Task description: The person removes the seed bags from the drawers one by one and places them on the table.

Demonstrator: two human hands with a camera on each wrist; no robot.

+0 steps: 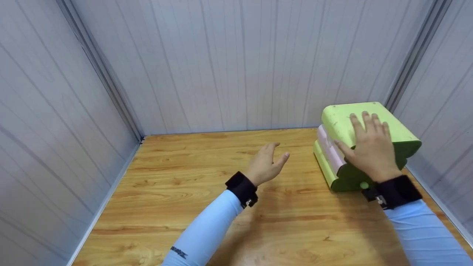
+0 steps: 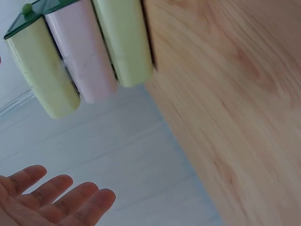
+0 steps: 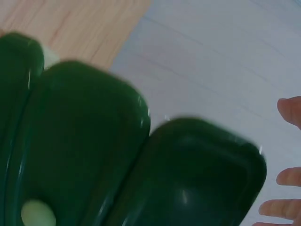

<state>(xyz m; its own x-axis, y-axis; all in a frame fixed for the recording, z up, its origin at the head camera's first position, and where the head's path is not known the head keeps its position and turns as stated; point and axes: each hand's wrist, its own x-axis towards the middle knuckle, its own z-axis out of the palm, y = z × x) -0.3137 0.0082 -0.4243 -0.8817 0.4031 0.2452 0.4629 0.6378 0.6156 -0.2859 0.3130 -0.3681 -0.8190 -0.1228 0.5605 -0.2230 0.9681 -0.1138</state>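
Head view: a three-tier box of glossy, plastic-looking pale green and pink shells with dark green rounded fronts (image 1: 342, 129) stands at the right rear of a wood-grained brown tabletop (image 1: 177, 192). Its fronts face the person, an orientation that presumably keeps the round pale green knob (image 1: 364, 185) within reach. The right hand (image 1: 373, 151) lies palm down across the upper tier and its front edge, fingers extended and thumb spread wide, gripping nothing; whether the palm touches the shell cannot be told. Such a flat posture would suit bearing on the top rather than grasping it. The left hand (image 1: 264, 166) is raised left of the box and apart from it, thumb and fingers wide, holding nothing; its offset probably leaves the near side of the box unobstructed.

Left wrist view: the pink middle tier (image 2: 82, 52) lies between the two pale green ones, beyond the extended fingers.

Edges and room: the grey panelled back wall (image 1: 221, 66) bounds the tabletop behind, and the grey panelled right wall (image 1: 447, 111) stands near the box, limiting movement on that side. The broadest room for moving extends leftward and toward the person.
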